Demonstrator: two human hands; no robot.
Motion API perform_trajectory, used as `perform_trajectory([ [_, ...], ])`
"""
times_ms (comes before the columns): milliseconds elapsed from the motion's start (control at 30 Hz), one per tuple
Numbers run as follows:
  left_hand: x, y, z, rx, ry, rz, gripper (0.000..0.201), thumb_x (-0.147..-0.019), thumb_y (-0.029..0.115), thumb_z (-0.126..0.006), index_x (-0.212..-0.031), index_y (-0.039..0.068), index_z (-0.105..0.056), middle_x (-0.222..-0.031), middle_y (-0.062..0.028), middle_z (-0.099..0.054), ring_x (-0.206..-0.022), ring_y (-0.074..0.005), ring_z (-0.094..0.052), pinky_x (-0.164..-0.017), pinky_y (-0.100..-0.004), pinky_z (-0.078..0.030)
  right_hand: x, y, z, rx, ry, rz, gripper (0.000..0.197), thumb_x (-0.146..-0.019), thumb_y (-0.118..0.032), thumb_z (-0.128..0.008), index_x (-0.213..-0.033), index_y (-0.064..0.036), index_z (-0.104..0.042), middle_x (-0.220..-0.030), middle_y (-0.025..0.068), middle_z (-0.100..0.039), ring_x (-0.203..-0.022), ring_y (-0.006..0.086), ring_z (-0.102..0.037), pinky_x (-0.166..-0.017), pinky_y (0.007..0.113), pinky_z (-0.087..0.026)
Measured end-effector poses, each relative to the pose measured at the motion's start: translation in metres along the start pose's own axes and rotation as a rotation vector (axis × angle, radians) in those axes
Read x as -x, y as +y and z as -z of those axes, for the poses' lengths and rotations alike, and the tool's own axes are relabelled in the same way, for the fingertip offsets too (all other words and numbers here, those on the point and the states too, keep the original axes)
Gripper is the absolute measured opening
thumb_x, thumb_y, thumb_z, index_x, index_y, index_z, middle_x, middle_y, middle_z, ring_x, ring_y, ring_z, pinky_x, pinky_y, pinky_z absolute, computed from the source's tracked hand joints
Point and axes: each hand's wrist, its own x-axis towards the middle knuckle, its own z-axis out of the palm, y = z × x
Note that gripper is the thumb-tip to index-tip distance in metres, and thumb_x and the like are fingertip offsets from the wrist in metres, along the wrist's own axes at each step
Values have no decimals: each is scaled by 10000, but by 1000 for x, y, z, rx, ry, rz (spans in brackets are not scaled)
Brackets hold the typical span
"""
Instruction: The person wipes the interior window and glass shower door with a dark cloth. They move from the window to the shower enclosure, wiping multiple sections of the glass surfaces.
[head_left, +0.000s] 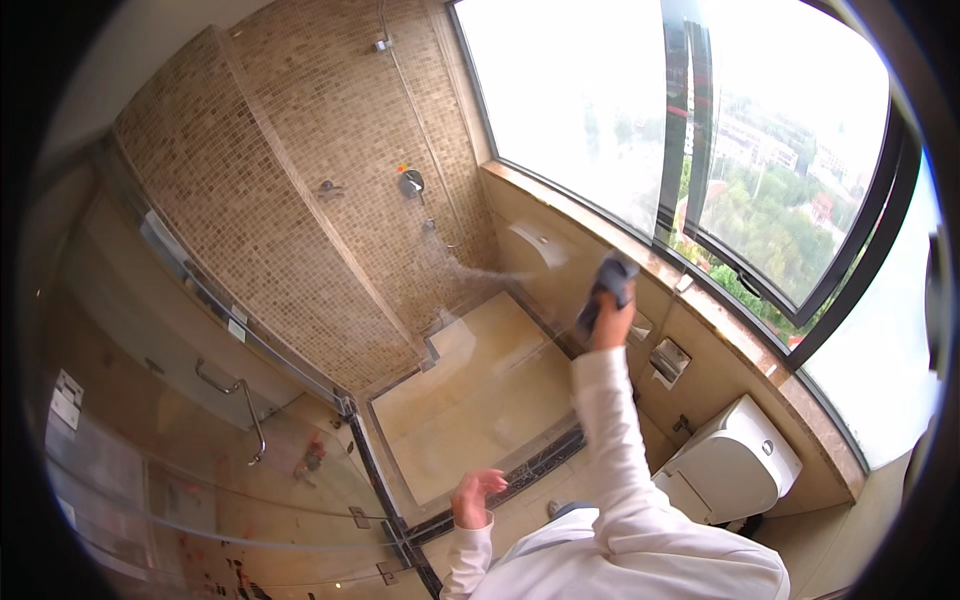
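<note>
Raised out in front of me, my right hand [614,318] grips a dark grey cloth [610,280]. The cloth is bunched and partly blurred. It shows against the tiled wall below the window ledge; whether it touches a surface there I cannot tell. My left hand [476,496] hangs low near the shower's threshold [530,465], fingers loosely bent and apart, holding nothing. Beyond both hands lies the sunken beige shower floor [480,400]. Pale hazy streaks [455,268] show in front of the mosaic wall, perhaps on clear glass.
A glass door [230,460] with a metal handle [250,415] stands at left. Shower fittings [411,183] are on the mosaic wall. At right are a white toilet [735,465], a metal paper holder [669,361] and a stone ledge [735,335] beneath a window sash [800,200] tilted open.
</note>
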Motion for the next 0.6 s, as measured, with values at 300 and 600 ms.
perform_trajectory([
  [300, 69, 8, 86, 151, 43, 67, 591, -913, 493, -332, -942, -41, -584, -844, -144, -631, -768, -216, -594, -720, -318, -469, 222, -64, -97, 37, -154, 362, 303, -831, -107, -526, -1116, -4, -537, -1108, 146, -476, -1111, 299, -457, -969, 364, -333],
  [600, 143, 91, 247, 62, 189, -200, 501, -935, 419, -338, -974, -24, -570, -883, -130, -633, -793, -198, -603, -735, -313, -467, 317, -199, -212, 127, -179, 524, 393, -658, 63, -561, -1041, 9, -489, -1008, 197, -423, -921, 364, -448, -862, 381, -363],
])
